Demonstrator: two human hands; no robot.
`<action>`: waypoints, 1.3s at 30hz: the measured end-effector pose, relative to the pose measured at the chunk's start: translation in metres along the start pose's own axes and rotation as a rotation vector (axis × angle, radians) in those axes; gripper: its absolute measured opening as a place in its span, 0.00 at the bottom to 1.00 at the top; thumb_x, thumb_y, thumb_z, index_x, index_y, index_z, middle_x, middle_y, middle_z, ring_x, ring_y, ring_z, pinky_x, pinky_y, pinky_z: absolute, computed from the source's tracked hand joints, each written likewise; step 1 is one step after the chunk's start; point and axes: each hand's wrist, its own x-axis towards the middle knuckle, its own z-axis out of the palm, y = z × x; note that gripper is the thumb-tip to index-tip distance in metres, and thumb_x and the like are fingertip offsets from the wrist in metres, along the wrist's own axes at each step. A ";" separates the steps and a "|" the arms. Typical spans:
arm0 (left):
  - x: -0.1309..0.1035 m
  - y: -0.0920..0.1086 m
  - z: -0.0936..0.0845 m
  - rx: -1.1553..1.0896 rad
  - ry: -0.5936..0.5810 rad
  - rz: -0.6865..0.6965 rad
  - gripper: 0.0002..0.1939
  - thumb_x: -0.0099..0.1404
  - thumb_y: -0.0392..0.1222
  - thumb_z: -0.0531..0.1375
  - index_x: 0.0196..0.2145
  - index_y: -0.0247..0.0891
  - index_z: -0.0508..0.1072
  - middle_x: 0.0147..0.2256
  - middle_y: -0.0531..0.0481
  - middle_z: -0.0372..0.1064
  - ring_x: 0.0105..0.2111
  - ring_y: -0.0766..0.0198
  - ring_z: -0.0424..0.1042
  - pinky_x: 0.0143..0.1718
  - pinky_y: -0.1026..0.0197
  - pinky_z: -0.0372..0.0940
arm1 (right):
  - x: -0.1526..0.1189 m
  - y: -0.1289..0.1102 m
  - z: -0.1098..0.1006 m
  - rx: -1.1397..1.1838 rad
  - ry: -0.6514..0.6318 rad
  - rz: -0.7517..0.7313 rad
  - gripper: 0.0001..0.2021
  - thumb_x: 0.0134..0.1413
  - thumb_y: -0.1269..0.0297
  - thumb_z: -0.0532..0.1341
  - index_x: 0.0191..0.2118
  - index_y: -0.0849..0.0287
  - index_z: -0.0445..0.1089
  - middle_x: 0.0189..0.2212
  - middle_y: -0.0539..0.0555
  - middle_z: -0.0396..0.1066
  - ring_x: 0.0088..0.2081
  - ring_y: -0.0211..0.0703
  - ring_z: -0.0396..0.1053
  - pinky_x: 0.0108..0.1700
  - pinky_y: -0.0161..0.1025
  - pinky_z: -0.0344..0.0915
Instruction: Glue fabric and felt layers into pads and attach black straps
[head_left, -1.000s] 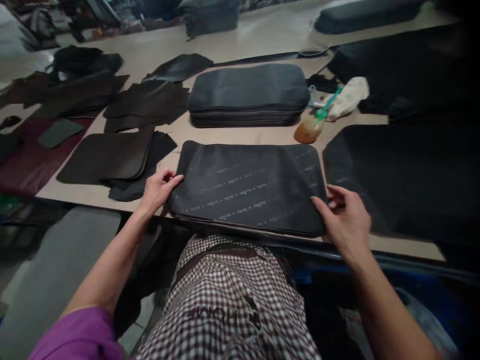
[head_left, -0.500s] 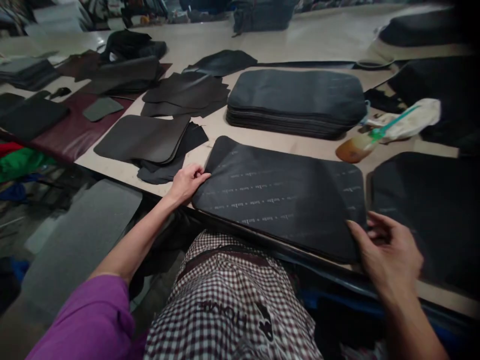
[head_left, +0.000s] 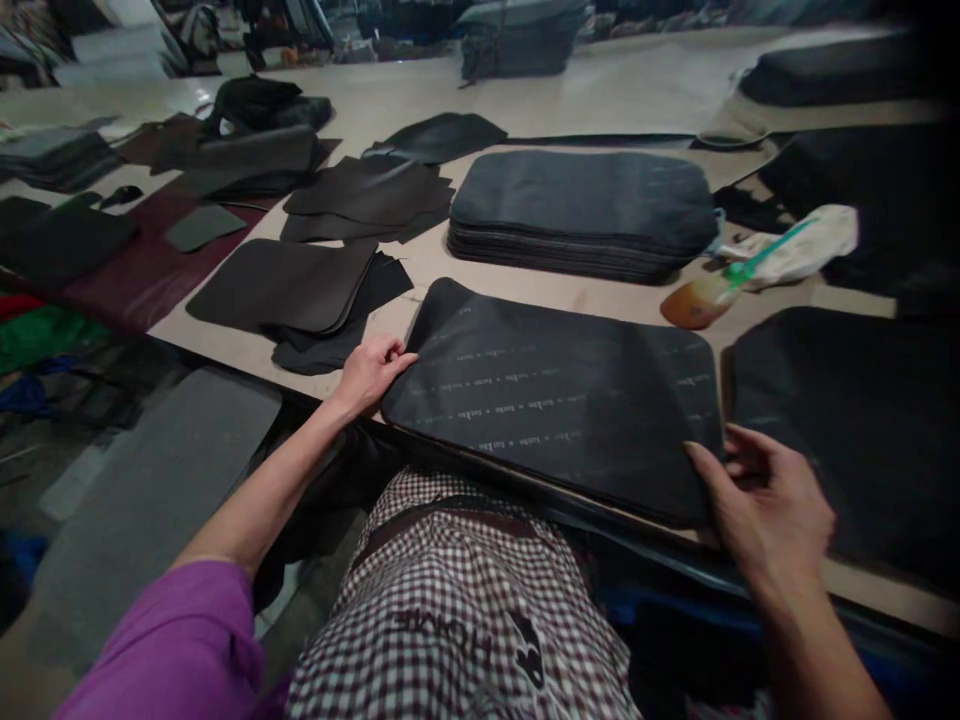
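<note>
Black printed sheet [head_left: 555, 400] lies at the surface's [head_left: 600, 297] front edge, between both hands. Left hand [head_left: 375, 372]: fingers pinching its left edge. Right hand [head_left: 772, 495]: fingers gripping the right edge, thumb on top. Dark stack [head_left: 581, 210] just behind; bottle of amber liquid [head_left: 694, 303] near the far right corner.

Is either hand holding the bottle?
No: the left hand and right hand touch the printed sheet, and the bottle is beyond it.

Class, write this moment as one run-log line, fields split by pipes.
left hand: at left edge of printed dark sheet | right hand: thumb on its right edge | beyond sheet: dark stack, amber bottle
</note>
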 end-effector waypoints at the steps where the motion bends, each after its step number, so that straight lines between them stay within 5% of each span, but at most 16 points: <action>1: -0.001 0.001 0.000 0.010 -0.003 -0.005 0.14 0.68 0.51 0.64 0.31 0.40 0.70 0.30 0.51 0.68 0.31 0.62 0.65 0.34 0.59 0.56 | 0.000 -0.003 -0.001 -0.017 0.000 -0.016 0.27 0.55 0.39 0.65 0.55 0.49 0.75 0.37 0.57 0.75 0.37 0.55 0.73 0.41 0.52 0.71; 7: -0.004 -0.003 0.004 0.118 0.066 0.031 0.22 0.69 0.56 0.62 0.54 0.41 0.69 0.49 0.43 0.70 0.42 0.55 0.72 0.46 0.54 0.67 | -0.004 -0.021 -0.010 -0.105 0.040 -0.265 0.21 0.66 0.51 0.60 0.60 0.52 0.71 0.59 0.63 0.69 0.60 0.60 0.65 0.58 0.57 0.66; 10: -0.002 -0.012 0.009 0.249 0.054 0.168 0.19 0.73 0.54 0.55 0.56 0.43 0.70 0.57 0.39 0.68 0.58 0.44 0.67 0.62 0.43 0.61 | -0.003 -0.019 -0.009 -0.060 -0.088 -0.380 0.18 0.70 0.66 0.53 0.59 0.48 0.71 0.60 0.57 0.72 0.60 0.54 0.67 0.62 0.56 0.63; 14: 0.008 -0.018 0.010 0.328 0.022 0.183 0.21 0.75 0.51 0.50 0.58 0.43 0.70 0.63 0.38 0.64 0.63 0.38 0.64 0.65 0.36 0.59 | -0.004 -0.013 -0.007 -0.039 -0.144 -0.363 0.22 0.68 0.73 0.49 0.60 0.50 0.70 0.61 0.56 0.72 0.62 0.52 0.67 0.62 0.55 0.62; 22: 0.037 -0.004 0.023 0.443 -0.252 0.381 0.37 0.74 0.56 0.48 0.76 0.42 0.47 0.76 0.42 0.38 0.74 0.42 0.45 0.73 0.38 0.45 | -0.004 -0.017 -0.012 0.009 -0.134 -0.289 0.17 0.72 0.69 0.50 0.59 0.54 0.68 0.62 0.60 0.70 0.62 0.52 0.67 0.61 0.54 0.64; 26: 0.037 -0.006 0.034 0.488 -0.395 0.394 0.39 0.75 0.60 0.46 0.76 0.42 0.46 0.76 0.44 0.39 0.75 0.46 0.42 0.73 0.40 0.40 | -0.003 -0.016 -0.015 0.003 -0.121 -0.279 0.15 0.73 0.67 0.52 0.59 0.57 0.69 0.61 0.61 0.71 0.61 0.53 0.68 0.62 0.54 0.65; 35: 0.038 0.008 0.027 0.599 -0.423 0.354 0.39 0.76 0.63 0.42 0.77 0.42 0.43 0.76 0.40 0.36 0.75 0.47 0.40 0.72 0.38 0.40 | 0.007 -0.019 -0.026 0.075 -0.116 -0.252 0.12 0.73 0.65 0.54 0.54 0.57 0.72 0.59 0.61 0.72 0.60 0.52 0.70 0.64 0.55 0.66; 39: 0.060 0.019 0.021 0.598 -0.362 0.326 0.40 0.77 0.62 0.38 0.77 0.37 0.40 0.76 0.38 0.36 0.76 0.48 0.40 0.73 0.40 0.39 | 0.042 -0.034 -0.030 0.050 -0.152 -0.244 0.20 0.73 0.58 0.54 0.64 0.58 0.66 0.66 0.63 0.66 0.67 0.54 0.64 0.68 0.55 0.62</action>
